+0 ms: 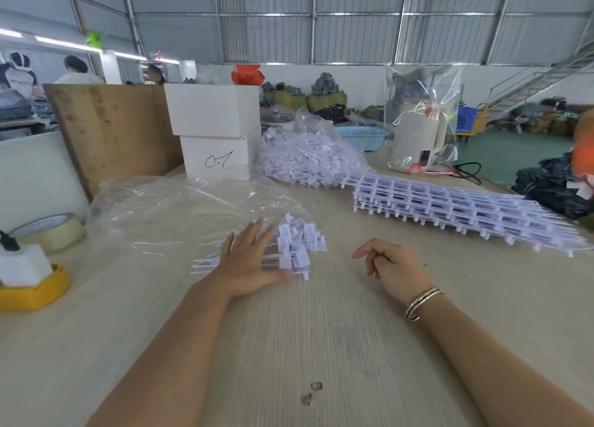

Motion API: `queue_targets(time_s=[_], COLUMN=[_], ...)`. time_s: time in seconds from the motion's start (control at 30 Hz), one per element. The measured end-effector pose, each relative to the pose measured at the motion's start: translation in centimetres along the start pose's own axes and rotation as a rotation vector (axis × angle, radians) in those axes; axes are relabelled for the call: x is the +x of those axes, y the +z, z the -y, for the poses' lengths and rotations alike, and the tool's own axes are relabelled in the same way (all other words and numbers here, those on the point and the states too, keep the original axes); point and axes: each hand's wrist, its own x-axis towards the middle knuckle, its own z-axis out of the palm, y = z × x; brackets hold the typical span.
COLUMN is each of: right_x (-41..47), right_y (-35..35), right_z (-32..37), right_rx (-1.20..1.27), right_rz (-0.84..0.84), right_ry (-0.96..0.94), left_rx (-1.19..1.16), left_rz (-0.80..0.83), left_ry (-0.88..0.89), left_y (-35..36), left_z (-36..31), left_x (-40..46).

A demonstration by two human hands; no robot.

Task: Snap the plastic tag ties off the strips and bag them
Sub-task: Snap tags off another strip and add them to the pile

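Left hand (247, 266) lies flat, fingers (257, 233) straight, pressing the loose tag ties (297, 246), whose long axis runs crosswise under them. Right hand (390, 264), loosely curled and empty, rests well apart.

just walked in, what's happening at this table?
A person is sorting white plastic tag ties on a pale wooden table. The left hand lies flat with straight fingers on a small loose pile of snapped-off ties. The right hand rests beside it, loosely curled and holding nothing. A stack of uncut white tie strips waits to the right. An empty clear plastic bag lies behind the pile, and a filled clear bag of ties sits further back.
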Motion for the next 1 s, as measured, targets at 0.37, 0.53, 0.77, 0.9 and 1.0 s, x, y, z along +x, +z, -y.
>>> queue_targets(time_s=[0.37, 0.53, 0.77, 0.9, 1.0], right_x=[0.0, 0.1, 0.3, 1.1, 3.3], right_y=[0.6, 0.6, 0.9, 0.8, 0.3], right_z=[0.1, -0.3, -0.4, -1.1, -1.7], right_rx=[-0.01, -0.001, 0.029, -0.062, -0.249], right_rz=[0.133, 0.134, -0.114, -0.235, -0.165], right_ry=[-0.029, -0.041, -0.024, 0.06, 0.112], left_rx=[0.302, 0.224, 0.093, 0.14, 0.164], left_rz=[-0.01, 0.005, 0.007, -0.033, -0.136], left_ry=[0.056, 0.074, 0.151, 0.096, 0.198], left_y=[-0.9, -0.6, 3.3, 5.0, 4.8], left_z=[-0.7, -2.3, -10.8, -11.7, -11.4], left_x=[2.5, 2.1, 0.3, -0.4, -0.7])
